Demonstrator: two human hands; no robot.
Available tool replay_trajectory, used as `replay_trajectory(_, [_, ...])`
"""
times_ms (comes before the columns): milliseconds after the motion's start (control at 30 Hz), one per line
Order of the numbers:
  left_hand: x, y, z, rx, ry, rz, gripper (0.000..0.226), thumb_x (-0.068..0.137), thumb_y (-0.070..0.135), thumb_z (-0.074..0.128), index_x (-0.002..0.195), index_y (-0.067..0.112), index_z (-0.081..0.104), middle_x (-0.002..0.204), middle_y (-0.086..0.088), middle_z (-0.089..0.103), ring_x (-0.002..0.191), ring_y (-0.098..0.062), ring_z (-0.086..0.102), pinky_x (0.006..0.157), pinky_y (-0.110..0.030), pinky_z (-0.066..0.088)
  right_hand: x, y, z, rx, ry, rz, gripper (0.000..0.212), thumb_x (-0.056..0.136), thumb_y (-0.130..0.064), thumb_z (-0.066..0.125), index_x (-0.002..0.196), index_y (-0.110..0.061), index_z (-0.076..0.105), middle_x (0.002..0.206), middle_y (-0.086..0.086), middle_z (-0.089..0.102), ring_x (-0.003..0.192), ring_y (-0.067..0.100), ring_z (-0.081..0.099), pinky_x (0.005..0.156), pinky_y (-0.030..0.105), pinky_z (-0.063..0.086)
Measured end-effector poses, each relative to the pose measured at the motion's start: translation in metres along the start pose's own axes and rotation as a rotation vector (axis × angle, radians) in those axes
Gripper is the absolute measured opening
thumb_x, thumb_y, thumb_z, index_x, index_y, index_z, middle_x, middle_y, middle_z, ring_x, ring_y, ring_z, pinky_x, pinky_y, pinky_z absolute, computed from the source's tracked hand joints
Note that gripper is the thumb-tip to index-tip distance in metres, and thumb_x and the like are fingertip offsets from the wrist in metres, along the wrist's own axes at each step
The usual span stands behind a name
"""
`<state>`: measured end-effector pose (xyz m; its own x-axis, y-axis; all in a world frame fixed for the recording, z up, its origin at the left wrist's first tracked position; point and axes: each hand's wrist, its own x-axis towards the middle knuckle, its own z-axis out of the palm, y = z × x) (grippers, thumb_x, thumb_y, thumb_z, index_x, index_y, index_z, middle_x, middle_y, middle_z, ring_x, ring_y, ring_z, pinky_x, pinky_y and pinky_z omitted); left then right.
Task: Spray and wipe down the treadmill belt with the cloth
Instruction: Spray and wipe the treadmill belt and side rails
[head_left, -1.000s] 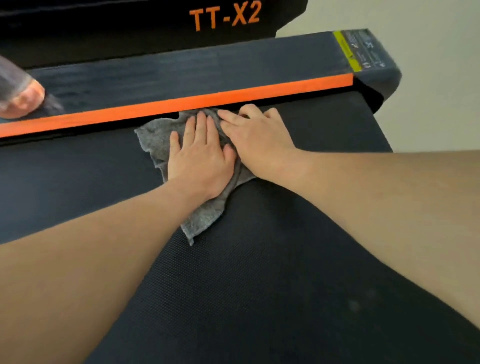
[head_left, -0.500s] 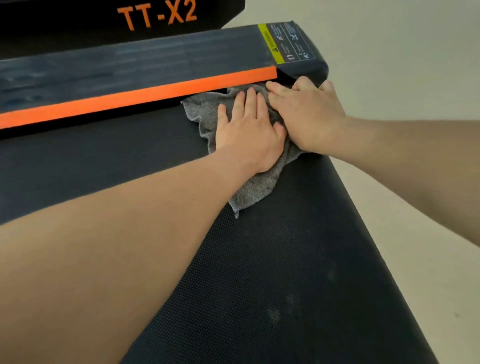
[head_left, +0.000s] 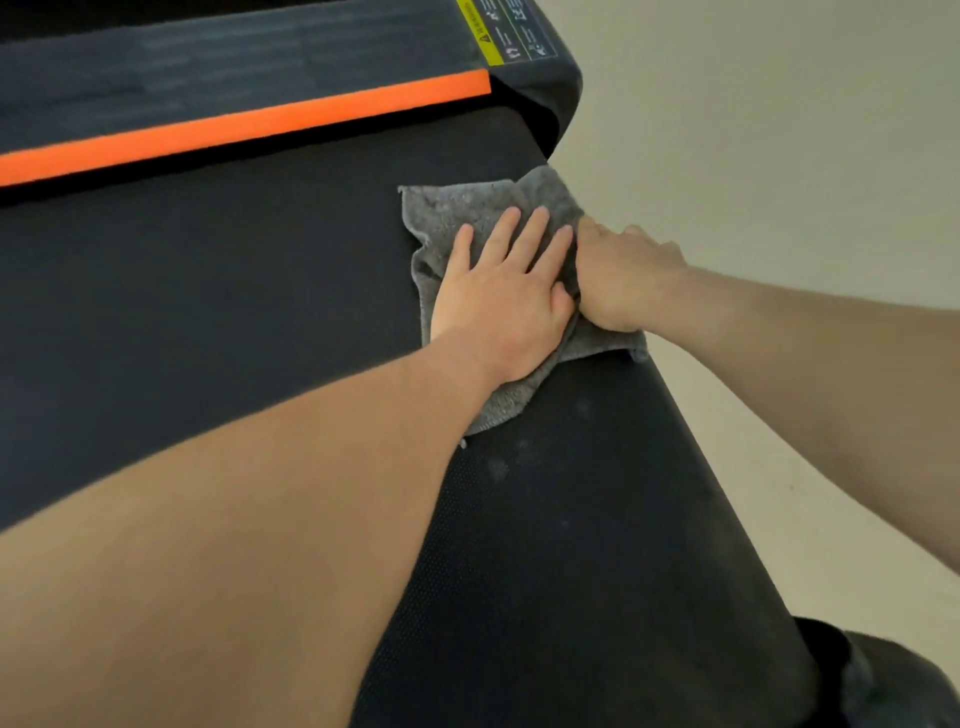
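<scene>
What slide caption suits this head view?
Left hand and right hand hold a grey cloth on the treadmill belt, at its right edge.

Grey terry cloth (head_left: 467, 208): soft looped fabric, fuzzy and matt, under the fingers (head_left: 535, 228).
Black treadmill belt (head_left: 597, 545): matt, rubbery-looking, fine dotted grain; pale dull smudges nearer than the fingers.
Orange strip (head_left: 249, 124): smooth and matt, beyond the fingers.
Dark cover panel (head_left: 234, 57): hard, smooth, with a faint streaky sheen.
Pale floor (head_left: 779, 130): smooth, even, matt, right of the fingers.

Head camera looks down, close over the treadmill belt (head_left: 208, 322).
</scene>
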<state>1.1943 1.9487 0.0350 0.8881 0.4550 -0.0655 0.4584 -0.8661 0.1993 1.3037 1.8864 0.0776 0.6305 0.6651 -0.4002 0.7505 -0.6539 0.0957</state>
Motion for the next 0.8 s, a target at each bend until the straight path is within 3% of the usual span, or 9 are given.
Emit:
replay_trajectory(167, [-0.089,0.056,0.011,-0.038,-0.054,0.090,0.058,0.104,0.043,0.016,0.159,0.025,0.009,0.167,0.001,0.007,0.153,-0.021,0.001,0.122,-0.051,0.000,-0.097,0.020,0.024,-0.151,-0.188,0.080,0.066,0.099,-0.028,0.043,0.153,-0.003,0.013,0.153,0.012,0.035,0.139,0.030,0.033,0.109,0.053,0.026])
replay_trajectory(300, [-0.161,0.086,0.028,-0.091,-0.111,0.154,0.060,0.104,0.045,0.016,0.159,0.022,0.010,0.166,0.000,0.006,0.153,-0.021,-0.001,0.123,-0.050,-0.002,-0.166,0.016,0.034,-0.367,-0.369,0.070,0.075,0.102,-0.029,0.036,0.154,0.002,-0.008,0.165,0.019,0.002,0.152,0.034,0.005,0.117,0.056,0.014])
replay_trajectory(400, [-0.219,0.103,0.032,-0.095,-0.167,0.201,0.060,0.104,0.045,0.021,0.158,0.019,0.017,0.166,-0.003,0.011,0.153,-0.021,0.002,0.123,-0.051,0.001,-0.217,0.008,0.037,-0.353,-0.424,0.063,0.070,0.103,-0.030,0.032,0.155,0.002,-0.004,0.163,0.023,-0.009,0.151,0.038,-0.010,0.119,0.054,0.010])
replay_trajectory(467, [-0.239,0.103,0.033,-0.073,-0.187,0.230,0.061,0.104,0.048,0.016,0.157,0.019,0.018,0.165,-0.004,0.011,0.153,-0.023,0.001,0.122,-0.053,0.004,-0.234,0.000,0.054,-0.235,-0.321,0.070,0.063,0.102,-0.027,0.021,0.155,0.005,0.006,0.162,0.029,-0.003,0.151,0.042,-0.008,0.122,0.051,0.011])
replay_trajectory(534, [-0.243,0.098,0.032,-0.034,-0.203,0.287,0.066,0.099,0.051,0.007,0.157,0.019,0.009,0.164,-0.005,-0.001,0.152,-0.024,-0.012,0.121,-0.054,-0.006,-0.247,-0.008,0.082,-0.074,-0.095,-0.034,0.064,0.096,-0.022,0.014,0.148,0.012,0.029,0.155,0.037,0.021,0.148,0.047,0.013,0.121,0.052,0.017])
replay_trajectory(601, [-0.242,0.092,0.026,-0.028,-0.212,0.309,0.070,0.096,0.052,0.010,0.157,0.018,0.005,0.163,-0.004,-0.004,0.150,-0.021,-0.016,0.120,-0.052,-0.009,-0.252,-0.012,0.103,0.182,0.123,-0.075,0.060,0.092,-0.018,0.023,0.135,0.015,0.049,0.142,0.036,0.045,0.139,0.045,0.036,0.118,0.052,0.029])
replay_trajectory(701, [-0.224,0.083,0.018,-0.010,-0.211,0.248,0.067,0.099,0.051,0.018,0.156,0.018,0.014,0.164,-0.002,0.013,0.152,-0.019,0.005,0.121,-0.054,0.006,-0.234,-0.001,0.114,0.400,0.301,-0.044,0.059,0.098,-0.023,0.024,0.144,0.010,0.039,0.153,0.027,0.036,0.146,0.035,0.027,0.119,0.047,0.027])
replay_trajectory(801, [-0.165,0.078,0.010,0.031,-0.147,0.116,0.063,0.101,0.048,0.014,0.158,0.021,0.017,0.165,-0.002,0.013,0.153,-0.020,0.009,0.119,-0.055,0.008,-0.188,0.027,0.110,0.347,0.265,0.050,0.065,0.102,-0.040,0.014,0.155,-0.002,0.020,0.164,0.016,0.018,0.153,0.027,0.012,0.123,0.042,0.015])
